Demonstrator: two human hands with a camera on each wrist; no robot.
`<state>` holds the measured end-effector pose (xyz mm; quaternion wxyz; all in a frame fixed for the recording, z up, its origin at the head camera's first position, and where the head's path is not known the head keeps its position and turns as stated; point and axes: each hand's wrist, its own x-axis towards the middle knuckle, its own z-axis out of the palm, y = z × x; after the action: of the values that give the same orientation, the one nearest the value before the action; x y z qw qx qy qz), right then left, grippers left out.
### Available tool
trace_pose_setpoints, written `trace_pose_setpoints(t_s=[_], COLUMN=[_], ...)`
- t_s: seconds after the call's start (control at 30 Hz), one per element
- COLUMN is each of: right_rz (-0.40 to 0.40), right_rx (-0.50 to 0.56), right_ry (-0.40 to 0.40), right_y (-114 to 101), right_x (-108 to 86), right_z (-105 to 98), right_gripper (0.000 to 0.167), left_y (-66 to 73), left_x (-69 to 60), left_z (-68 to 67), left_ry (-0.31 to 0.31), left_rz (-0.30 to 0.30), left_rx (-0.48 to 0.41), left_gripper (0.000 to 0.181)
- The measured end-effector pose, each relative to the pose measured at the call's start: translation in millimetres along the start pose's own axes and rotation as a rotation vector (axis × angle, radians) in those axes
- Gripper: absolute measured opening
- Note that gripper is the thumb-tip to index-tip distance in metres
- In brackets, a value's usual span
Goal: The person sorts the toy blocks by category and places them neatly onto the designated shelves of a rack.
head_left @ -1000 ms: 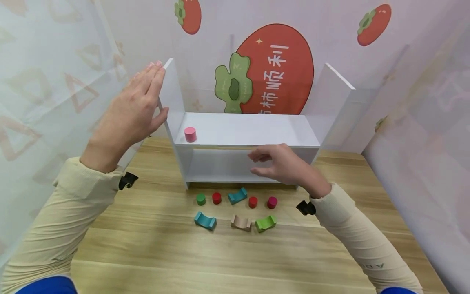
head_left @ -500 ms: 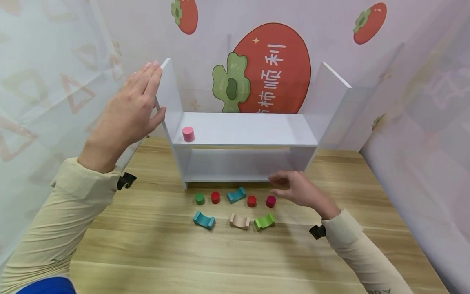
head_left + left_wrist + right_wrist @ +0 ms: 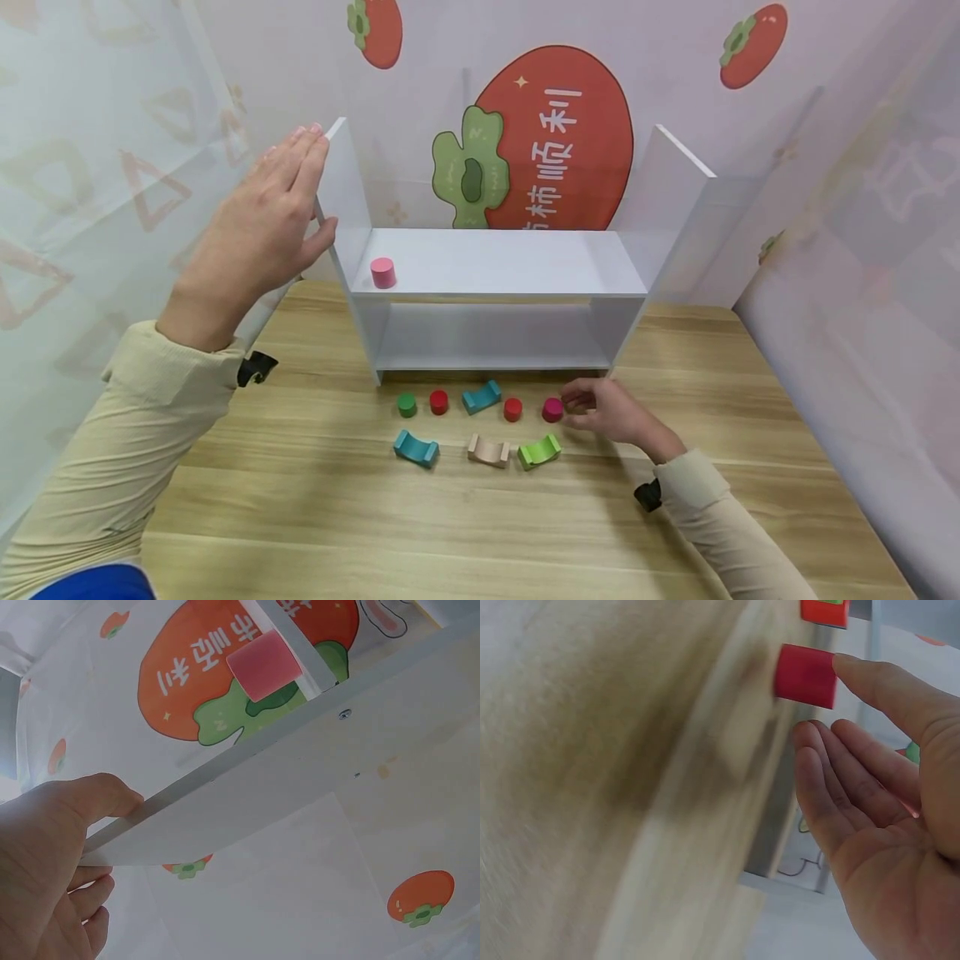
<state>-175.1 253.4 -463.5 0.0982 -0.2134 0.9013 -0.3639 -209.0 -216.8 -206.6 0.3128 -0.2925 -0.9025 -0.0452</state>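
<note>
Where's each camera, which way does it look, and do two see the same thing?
Head: on the person's head, looking forward and down at the table and shelf; the left hand, right hand and sleeves show.
Left wrist: on that wrist, looking past the left hand along the shelf's side towards the pink block; just that hand shows.
Right wrist: on that wrist, looking at the magenta block near the fingers; just the right hand shows.
Shared: head and left wrist both see the pink block on the shelf.
</note>
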Motion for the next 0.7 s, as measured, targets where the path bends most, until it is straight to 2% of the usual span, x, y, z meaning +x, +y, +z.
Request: trace_pose_setpoints(t_s=[0.3, 0.7], right_rz=[0.016, 0.027], right_rx=[0.016, -0.003], right_ry=[-0.002, 0.020], right_y=[8.8, 6.4], right_x=[7.4, 12.6], right_z=[10.2, 17.4], right_gripper=[0.043, 0.033], left_y=[-1.1, -0.6], left_x=[1.0, 0.0], left_z=[1.9, 2.5], left_ry=[-0.005, 0.021], left_rz=[-0.007, 0.004], left_rx=[-0.011, -0.020], left_gripper=[0.083, 0.083])
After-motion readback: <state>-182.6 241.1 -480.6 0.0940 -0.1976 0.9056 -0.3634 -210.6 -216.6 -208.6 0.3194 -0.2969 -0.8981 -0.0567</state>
